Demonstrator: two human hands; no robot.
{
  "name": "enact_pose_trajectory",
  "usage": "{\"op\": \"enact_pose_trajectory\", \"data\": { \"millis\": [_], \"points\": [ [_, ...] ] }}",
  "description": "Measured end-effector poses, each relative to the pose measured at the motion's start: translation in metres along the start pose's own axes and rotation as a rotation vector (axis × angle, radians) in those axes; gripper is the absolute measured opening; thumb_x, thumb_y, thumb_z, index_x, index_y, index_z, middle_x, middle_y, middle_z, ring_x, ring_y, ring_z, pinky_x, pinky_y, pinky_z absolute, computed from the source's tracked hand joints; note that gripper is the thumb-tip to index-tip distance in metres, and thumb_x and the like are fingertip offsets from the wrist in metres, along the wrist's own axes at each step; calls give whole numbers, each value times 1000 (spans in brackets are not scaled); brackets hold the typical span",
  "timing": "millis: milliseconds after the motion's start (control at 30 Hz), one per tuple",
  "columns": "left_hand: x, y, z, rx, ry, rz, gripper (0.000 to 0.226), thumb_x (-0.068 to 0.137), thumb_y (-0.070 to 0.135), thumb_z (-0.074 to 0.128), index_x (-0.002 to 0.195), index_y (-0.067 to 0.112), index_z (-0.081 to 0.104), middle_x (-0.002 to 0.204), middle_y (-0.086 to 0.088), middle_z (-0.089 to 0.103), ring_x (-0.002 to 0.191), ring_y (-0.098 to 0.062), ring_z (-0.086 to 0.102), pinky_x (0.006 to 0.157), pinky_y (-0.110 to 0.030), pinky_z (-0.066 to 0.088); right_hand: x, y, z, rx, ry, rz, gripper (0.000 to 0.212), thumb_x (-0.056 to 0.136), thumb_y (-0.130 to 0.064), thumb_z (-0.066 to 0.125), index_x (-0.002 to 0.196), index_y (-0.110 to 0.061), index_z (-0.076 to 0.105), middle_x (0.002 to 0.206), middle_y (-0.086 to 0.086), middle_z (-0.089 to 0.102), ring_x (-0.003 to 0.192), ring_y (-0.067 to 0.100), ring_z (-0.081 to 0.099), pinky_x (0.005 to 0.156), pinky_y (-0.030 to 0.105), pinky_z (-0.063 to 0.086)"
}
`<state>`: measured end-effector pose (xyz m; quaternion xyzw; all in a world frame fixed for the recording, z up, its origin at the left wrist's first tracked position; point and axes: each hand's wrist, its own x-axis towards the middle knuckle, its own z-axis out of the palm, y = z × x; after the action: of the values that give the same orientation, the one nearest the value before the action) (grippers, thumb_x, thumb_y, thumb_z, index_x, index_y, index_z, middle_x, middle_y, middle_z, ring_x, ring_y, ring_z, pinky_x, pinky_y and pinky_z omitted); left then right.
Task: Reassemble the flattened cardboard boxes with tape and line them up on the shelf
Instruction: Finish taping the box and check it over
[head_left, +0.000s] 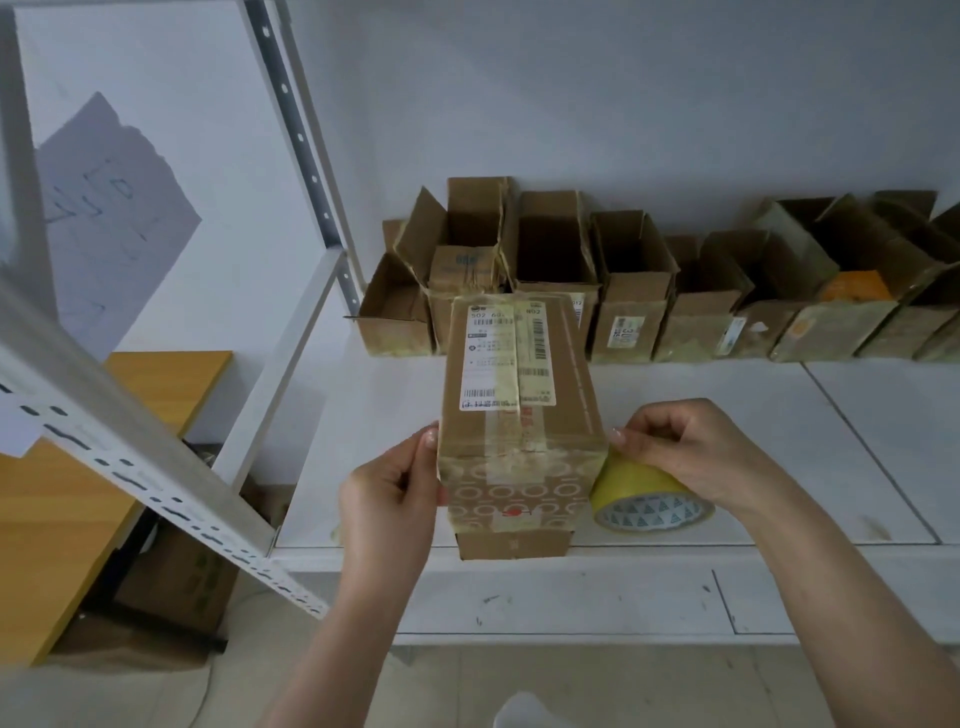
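The box stands between the two hands on the shelf, its near end just past the shelf's front edge; the left hand grips its left side, fingers curled round the edge. The right hand holds the tape roll against the box's right side, fingers curled over the roll; beyond both hands a row of open boxes lines the wall.

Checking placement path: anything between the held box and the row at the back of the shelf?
Nothing visible: bare white shelf lies between the labelled brown cardboard box and the row of open cardboard boxes. The yellow tape roll sits right of it.
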<state>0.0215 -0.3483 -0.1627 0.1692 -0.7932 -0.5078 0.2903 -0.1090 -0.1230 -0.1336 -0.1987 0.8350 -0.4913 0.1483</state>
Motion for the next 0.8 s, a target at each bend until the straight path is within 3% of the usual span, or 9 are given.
{"op": "enact_pose_trajectory", "data": {
  "millis": [67,133,233,300,400,533,667,700,800],
  "points": [
    [0,-3,3,-89,-20,-108,27,99,36,46,120,47,60,63,10,67,55,2,59,55,-13,50,0,0,4,28,5,0,45,60,-58,67,66,-14,70,66,13,66,60,16,59,63,30,45],
    [0,-7,8,-129,-82,-277,41,88,60,40,123,49,59,57,8,60,51,2,54,55,-15,49,1,1,4,32,-6,13,43,62,-56,66,67,-13,69,64,11,64,60,14,58,62,29,44],
    [-6,-2,14,-225,-166,-549,59,74,77,32,62,38,73,42,9,43,42,-2,47,58,-30,55,-1,0,6,57,-20,33,40,64,-54,64,65,-13,67,54,-5,58,53,7,53,56,20,40],
    [-4,2,15,-234,-189,-601,65,86,71,31,43,35,64,38,9,42,39,-2,48,60,-29,58,-2,0,8,49,-7,18,37,67,-52,63,63,-15,64,50,-9,53,49,5,48,51,15,36],
    [12,2,11,-223,-165,-571,71,103,46,34,39,31,61,37,10,40,38,-1,44,58,-26,58,-5,-2,13,42,-7,1,42,64,-58,61,61,-17,62,50,-9,53,48,4,47,50,14,35],
    [25,-6,12,-250,-154,-559,63,98,12,33,41,24,57,39,6,36,38,-4,40,52,-23,55,-5,-3,17,50,16,33,45,62,-61,61,63,-17,64,56,-5,60,53,8,56,58,25,42],
    [32,-25,0,-142,-157,-451,35,99,31,46,76,28,72,46,10,48,46,-9,47,59,-30,56,-6,-4,15,53,7,44,45,61,-61,62,64,-16,67,57,-4,63,54,7,60,59,27,44],
    [35,-34,-6,23,-130,-373,26,98,40,50,95,31,73,52,10,56,51,-7,54,63,-33,56,-6,-3,14,54,2,47,46,61,-61,62,66,-16,67,58,-4,64,55,7,61,59,27,45],
    [40,-71,-20,720,-152,-248,48,94,56,50,127,24,62,103,4,68,98,-17,61,77,-36,53,-8,-2,12,71,-19,54,45,66,-60,63,68,-15,69,63,-1,67,59,13,65,62,29,48]
  ]
}}
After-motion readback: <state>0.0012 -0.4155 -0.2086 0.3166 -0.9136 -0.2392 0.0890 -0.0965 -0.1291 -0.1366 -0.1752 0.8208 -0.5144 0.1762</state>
